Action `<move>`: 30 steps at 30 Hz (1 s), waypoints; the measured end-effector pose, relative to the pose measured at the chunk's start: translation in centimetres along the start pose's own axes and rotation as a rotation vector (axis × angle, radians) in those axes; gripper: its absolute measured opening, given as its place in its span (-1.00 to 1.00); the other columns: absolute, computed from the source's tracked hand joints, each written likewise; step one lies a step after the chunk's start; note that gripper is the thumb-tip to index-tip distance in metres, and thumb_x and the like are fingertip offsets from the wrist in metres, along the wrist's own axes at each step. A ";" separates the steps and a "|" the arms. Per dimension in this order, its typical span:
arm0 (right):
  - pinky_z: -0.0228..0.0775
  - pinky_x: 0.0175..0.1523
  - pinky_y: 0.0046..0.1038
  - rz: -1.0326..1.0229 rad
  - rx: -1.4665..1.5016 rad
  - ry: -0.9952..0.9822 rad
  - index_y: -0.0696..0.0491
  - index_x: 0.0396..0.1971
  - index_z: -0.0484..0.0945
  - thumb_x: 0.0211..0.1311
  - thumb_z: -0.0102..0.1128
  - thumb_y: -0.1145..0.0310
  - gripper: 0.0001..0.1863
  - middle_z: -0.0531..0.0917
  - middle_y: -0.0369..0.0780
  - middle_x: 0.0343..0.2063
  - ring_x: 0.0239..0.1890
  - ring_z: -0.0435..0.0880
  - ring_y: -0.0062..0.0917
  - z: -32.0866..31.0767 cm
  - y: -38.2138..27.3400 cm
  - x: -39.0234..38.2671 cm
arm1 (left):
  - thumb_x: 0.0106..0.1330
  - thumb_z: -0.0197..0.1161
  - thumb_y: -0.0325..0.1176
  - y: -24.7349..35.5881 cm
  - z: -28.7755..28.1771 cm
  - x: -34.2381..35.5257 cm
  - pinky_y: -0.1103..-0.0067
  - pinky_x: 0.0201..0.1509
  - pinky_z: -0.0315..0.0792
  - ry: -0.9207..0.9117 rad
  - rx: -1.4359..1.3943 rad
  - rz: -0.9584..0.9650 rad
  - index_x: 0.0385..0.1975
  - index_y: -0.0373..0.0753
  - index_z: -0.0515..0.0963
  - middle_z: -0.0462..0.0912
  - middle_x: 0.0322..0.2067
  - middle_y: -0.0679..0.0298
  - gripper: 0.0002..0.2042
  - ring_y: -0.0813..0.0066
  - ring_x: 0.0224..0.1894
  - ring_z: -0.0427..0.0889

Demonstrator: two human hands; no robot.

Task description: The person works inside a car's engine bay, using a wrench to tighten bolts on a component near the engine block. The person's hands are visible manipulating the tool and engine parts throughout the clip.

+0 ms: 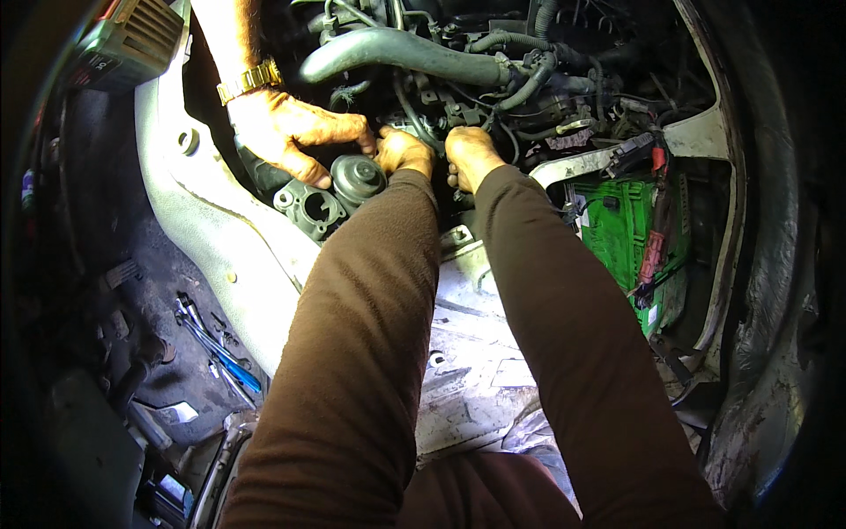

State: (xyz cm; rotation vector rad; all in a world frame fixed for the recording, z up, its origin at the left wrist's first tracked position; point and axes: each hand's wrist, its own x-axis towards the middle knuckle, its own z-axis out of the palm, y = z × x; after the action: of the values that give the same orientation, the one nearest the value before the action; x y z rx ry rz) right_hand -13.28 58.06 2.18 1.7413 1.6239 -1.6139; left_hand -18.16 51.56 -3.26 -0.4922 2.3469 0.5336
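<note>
Both my arms, in brown sleeves, reach into an engine bay. My left hand (pixel 406 152) is closed low among the engine parts, just right of a round dark metal housing (pixel 357 180). My right hand (pixel 472 154) is a little to its right, fingers curled in. Whatever either hand grips is hidden. A metal flange with a large round hole (pixel 333 212) sits beside the housing. Another person's hand (pixel 295 128), with a gold watch (pixel 250 81), comes in from the top left, its fingers spread close to the housing and my left hand.
A thick grey pipe (pixel 405 55) crosses beyond my hands, among hoses and wires. At right, a green battery (pixel 608 231) sits behind a pale metal frame edge with a red cable (pixel 652 256). Several hand tools (pixel 216 346) lie on the floor at left, past a pale panel (pixel 211 207).
</note>
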 end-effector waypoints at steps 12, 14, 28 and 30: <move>0.51 -0.22 -0.32 -0.640 -1.848 -0.392 0.10 -0.24 0.66 0.31 -0.07 0.31 -0.70 0.71 -0.11 -0.41 -0.42 0.69 -0.42 -0.5 -0.8 0.3 | 0.22 0.30 -0.17 -1.1 3.4 3.4 0.28 0.08 0.49 -0.088 0.260 0.280 0.28 -0.17 0.26 0.45 0.13 0.08 -0.36 0.25 0.10 0.56; 0.43 -0.44 -0.34 -0.331 -1.294 -0.321 0.09 -0.35 0.61 0.31 -0.12 0.33 -0.72 0.65 -0.15 -0.51 -0.53 0.61 -0.47 -0.7 -1.0 0.0 | 0.22 0.29 -0.20 -0.7 0.8 0.0 0.26 0.16 0.43 0.087 0.079 0.157 0.31 -0.12 0.17 0.38 0.19 0.07 -0.34 0.13 0.14 0.52; 0.37 0.15 -0.26 -0.040 -0.335 -0.018 0.32 0.02 0.46 0.35 -0.23 0.32 -0.56 0.57 0.17 0.00 0.10 0.58 -0.16 0.1 -0.6 -0.9 | -0.11 0.57 -0.14 -0.3 -0.2 -0.9 0.09 0.32 0.27 0.057 -0.071 0.039 0.41 -0.16 -0.04 0.24 0.30 0.03 0.09 -0.13 0.32 0.25; 0.36 0.19 -0.25 -0.170 -0.871 -0.164 0.34 0.07 0.44 0.36 -0.25 0.34 -0.54 0.54 0.15 0.05 0.11 0.58 -0.22 -0.1 -0.6 0.4 | -0.13 0.58 -0.11 -0.5 0.5 -0.2 0.09 0.32 0.27 0.100 -0.074 0.038 0.41 -0.16 -0.05 0.25 0.29 0.04 0.11 -0.10 0.32 0.25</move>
State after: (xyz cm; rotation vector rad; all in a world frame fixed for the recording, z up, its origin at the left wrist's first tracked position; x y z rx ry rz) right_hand -13.78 58.50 2.18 1.0117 1.9925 -0.8295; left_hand -17.58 51.42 -3.58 -0.5193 2.4428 0.6284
